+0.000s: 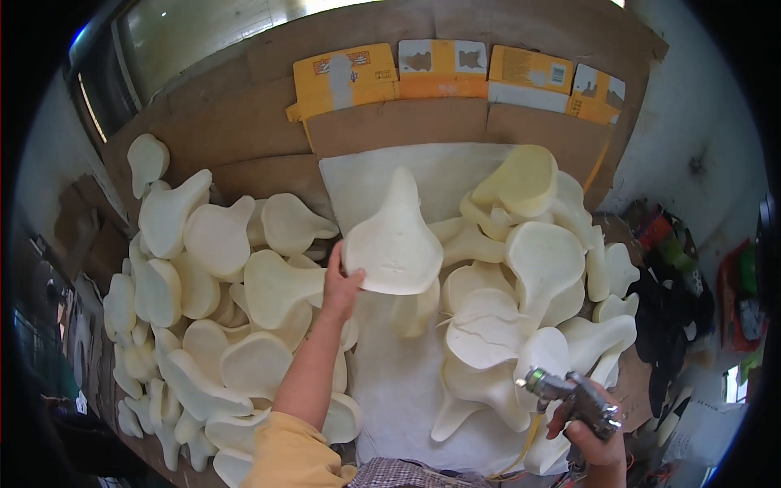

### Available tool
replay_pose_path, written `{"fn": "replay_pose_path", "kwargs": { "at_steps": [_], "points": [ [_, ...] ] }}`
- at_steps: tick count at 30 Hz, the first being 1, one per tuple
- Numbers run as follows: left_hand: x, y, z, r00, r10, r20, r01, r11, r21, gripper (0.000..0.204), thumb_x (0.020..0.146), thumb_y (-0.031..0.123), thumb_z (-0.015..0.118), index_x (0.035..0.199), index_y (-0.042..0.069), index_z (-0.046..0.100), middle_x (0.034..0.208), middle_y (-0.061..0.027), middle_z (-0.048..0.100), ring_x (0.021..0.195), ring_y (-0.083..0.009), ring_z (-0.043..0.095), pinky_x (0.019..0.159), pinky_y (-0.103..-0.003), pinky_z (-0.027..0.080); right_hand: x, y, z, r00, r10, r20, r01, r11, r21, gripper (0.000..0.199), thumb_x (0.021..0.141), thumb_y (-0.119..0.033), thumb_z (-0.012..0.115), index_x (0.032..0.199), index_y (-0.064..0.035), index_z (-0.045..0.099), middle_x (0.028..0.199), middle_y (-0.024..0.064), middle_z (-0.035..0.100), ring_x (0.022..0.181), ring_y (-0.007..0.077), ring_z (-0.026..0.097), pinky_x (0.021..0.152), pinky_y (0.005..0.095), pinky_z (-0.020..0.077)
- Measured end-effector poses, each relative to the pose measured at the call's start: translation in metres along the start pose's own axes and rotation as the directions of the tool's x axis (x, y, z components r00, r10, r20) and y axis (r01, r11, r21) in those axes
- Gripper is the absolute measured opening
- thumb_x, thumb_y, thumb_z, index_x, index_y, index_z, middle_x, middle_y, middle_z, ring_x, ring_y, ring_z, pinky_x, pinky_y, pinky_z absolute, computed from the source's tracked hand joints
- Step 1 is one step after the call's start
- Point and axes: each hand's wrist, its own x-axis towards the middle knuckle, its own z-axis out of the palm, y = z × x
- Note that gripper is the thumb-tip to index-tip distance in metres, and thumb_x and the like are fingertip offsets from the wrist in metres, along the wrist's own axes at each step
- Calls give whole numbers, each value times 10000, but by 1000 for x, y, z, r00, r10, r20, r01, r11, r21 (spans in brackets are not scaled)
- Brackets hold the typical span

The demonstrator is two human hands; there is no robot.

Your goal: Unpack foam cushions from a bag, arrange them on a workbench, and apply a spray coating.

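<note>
A cream foam bicycle saddle pad (394,236) is held up in the middle, its narrow nose pointing away from me. My left hand (341,281) grips its wide near end at the left corner, thumb on top and the other fingers partly hidden. At the lower right, my right hand (598,447) is wrapped round the handle of a metal spray gun (573,403). A green ring shows near the gun's front, which points left toward the right-hand pile. A yellow hose (521,451) runs below the gun.
Foam saddle pads (244,366) lie heaped on the left; another heap (549,260) stands on the right. Between them lies a white sheet (390,390). Brown cardboard (399,130) with yellow box pieces (443,69) lines the back. Dark cloth (659,325) hangs at right.
</note>
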Motion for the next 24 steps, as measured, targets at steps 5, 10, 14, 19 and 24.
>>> {"fn": "replay_pose_path", "kwargs": {
  "at_steps": [5,10,14,19,24],
  "points": [
    [45,45,-41,952,16,-304,-242,645,-724,487,855,207,576,1276,77,368,1152,-68,472,1115,-238,445,971,-440,363,16,4,-2,951,-169,-259,210,967,141,698,743,-292,702,1275,18,373,909,146,587,782,218,600,710,368,512],
    [90,-74,8,934,-342,-100,346,938,22,356,831,315,595,1097,105,489,912,-43,498,758,-198,456,719,-337,421,41,27,-9,992,-75,-101,87,989,119,703,762,-255,674,1310,28,339,932,143,597,808,205,599,752,339,485],
    [116,-137,37,642,-694,-325,647,718,-257,363,809,269,611,1082,71,477,904,-97,488,773,-244,489,646,-370,454,49,31,-6,1000,23,15,-25,994,110,644,784,-211,658,1298,33,358,937,123,596,850,183,581,804,326,460],
    [136,-168,36,587,-749,-308,580,655,-485,332,735,140,604,1017,28,469,873,-159,493,738,-283,519,591,-396,489,51,29,-11,998,59,30,-60,998,7,657,761,-252,671,1276,42,387,1015,187,570,825,226,602,752,373,503],
    [111,-145,14,672,-740,10,677,609,-414,287,599,16,514,883,8,474,854,-132,515,690,-274,525,541,-385,485,54,24,-7,993,70,97,-71,997,15,620,782,-161,672,1295,8,369,951,120,609,871,180,588,800,309,459]
  ]
}}
